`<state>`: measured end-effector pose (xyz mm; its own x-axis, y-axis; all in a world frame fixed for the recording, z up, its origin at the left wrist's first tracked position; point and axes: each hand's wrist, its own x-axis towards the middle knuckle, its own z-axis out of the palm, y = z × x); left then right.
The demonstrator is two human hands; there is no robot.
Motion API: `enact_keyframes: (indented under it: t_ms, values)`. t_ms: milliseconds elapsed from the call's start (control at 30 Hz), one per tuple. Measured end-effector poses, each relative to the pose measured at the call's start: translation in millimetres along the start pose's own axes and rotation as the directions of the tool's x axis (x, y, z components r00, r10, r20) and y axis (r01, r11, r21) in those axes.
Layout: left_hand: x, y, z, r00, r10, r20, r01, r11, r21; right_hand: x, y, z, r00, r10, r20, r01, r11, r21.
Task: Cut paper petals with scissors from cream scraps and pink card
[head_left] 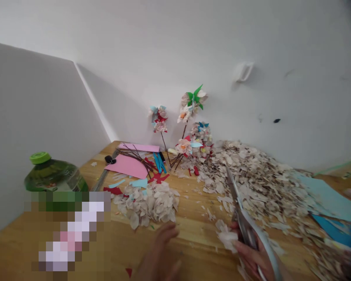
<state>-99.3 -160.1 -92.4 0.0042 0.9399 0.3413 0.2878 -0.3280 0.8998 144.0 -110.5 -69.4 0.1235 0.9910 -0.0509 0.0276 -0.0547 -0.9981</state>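
Observation:
My right hand [253, 253] is closed around a pair of large metal scissors [242, 208]. Their blades point up and away, over the pile of pale petals. Pinched by the same hand is a translucent whitish petal piece [226, 235]. My left hand [160, 251], smeared by motion, hovers at the near edge with its fingers apart and nothing in them. Just beyond it lies a small heap of whitish petals [156, 203]. To the right of that spreads a much bigger heap of dry, pale petals [251, 175], brownish in places.
Handmade flowers [184, 146] on twig stems stand against the wall. Pink paper [128, 166], blue strips [159, 162] and red scraps [158, 178] lie at the back left. A green-capped bottle [54, 173] stands left, beside a pixelated patch. Light blue sheets [330, 197] are at right.

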Motion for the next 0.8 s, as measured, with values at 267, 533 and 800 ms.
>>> enact_keyframes:
  t_ms: [267, 533, 800]
  values:
    - [31, 16, 65.5, 0.896, -0.299, 0.328, 0.442, 0.669, -0.597, -2, 19, 16, 0.972, 0.060, 0.227, -0.095, 0.985, 0.144]
    - [23, 2, 64.6, 0.862, -0.319, 0.394, 0.506, 0.494, -0.707, -10, 35, 15, 0.899, 0.001, 0.438, -0.049, 0.994, 0.097]
    - [29, 9, 63.5, 0.798, -0.262, 0.542, 0.602, 0.373, -0.706, -12, 20, 19, 0.850, 0.095, 0.518, -0.209, 0.964, 0.166]
